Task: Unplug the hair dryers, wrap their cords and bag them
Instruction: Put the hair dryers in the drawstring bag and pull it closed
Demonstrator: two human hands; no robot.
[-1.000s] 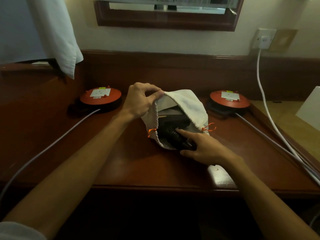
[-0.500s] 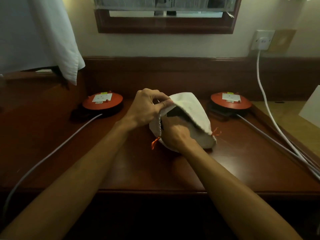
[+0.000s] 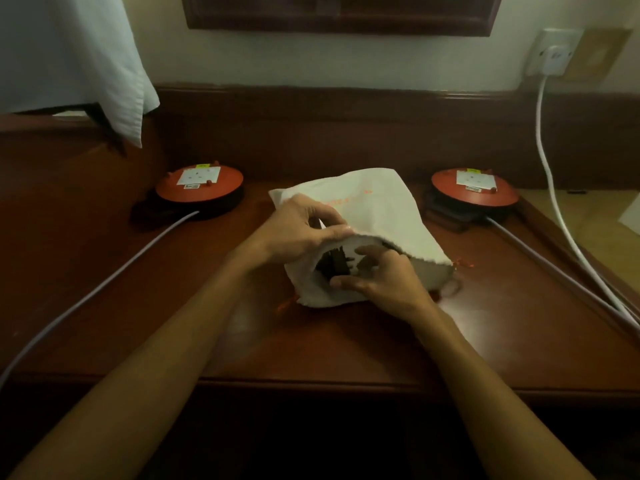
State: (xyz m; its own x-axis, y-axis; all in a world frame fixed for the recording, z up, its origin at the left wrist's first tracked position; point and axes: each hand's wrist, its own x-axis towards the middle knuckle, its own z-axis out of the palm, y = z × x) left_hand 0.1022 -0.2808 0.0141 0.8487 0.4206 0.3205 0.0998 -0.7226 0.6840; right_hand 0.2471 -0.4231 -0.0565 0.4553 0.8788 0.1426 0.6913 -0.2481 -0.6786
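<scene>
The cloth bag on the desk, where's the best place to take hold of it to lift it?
Probably the open rim of the cloth bag, from the near side where the mouth faces. The left hand already pinches its upper edge; a grip there gathers the mouth, so the dark hair dryer stays inside.

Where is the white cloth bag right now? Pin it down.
In the head view the white cloth bag lies mid-desk between the two orange discs, its mouth held open by the left hand.
</scene>
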